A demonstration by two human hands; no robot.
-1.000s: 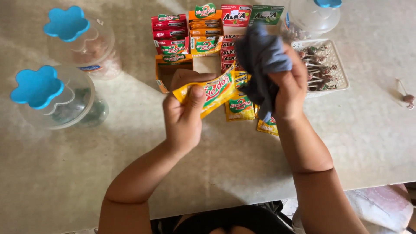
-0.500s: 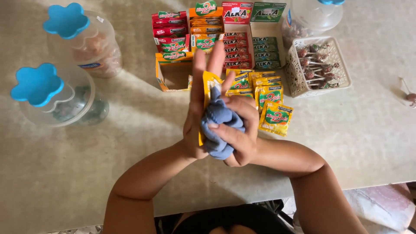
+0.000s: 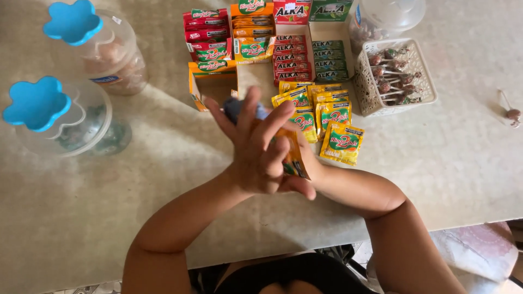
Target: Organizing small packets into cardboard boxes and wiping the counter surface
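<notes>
The left hand (image 3: pixel 259 149) is raised over the middle of the counter (image 3: pixel 163 179), fingers spread apart and pressed flat against an orange-yellow sachet (image 3: pixel 294 155) that stands on edge between the two palms. The right hand (image 3: pixel 305 174) lies behind and under it, mostly hidden; only its thumb edge and wrist show, and whether its fingers are curled or straight cannot be told. A blue cloth (image 3: pixel 235 108) pokes out past the left fingertips, on the far side of the hands.

Just beyond the hands, toward the far edge, more yellow sachets (image 3: pixel 332 122) lie flat in a loose overlapping group. Behind them an open orange carton (image 3: pixel 212 81) sits beside stacked red and green packs (image 3: pixel 305 57). To the right of these a white basket (image 3: pixel 422 90) holds lollipops. One loose lollipop (image 3: pixel 512 113) lies near the right edge. At the far left corner stand two clear jars (image 3: pixel 109 54) with blue flower-shaped lids (image 3: pixel 35 102). A clear tub (image 3: pixel 389 16) stands at the far edge behind the basket
</notes>
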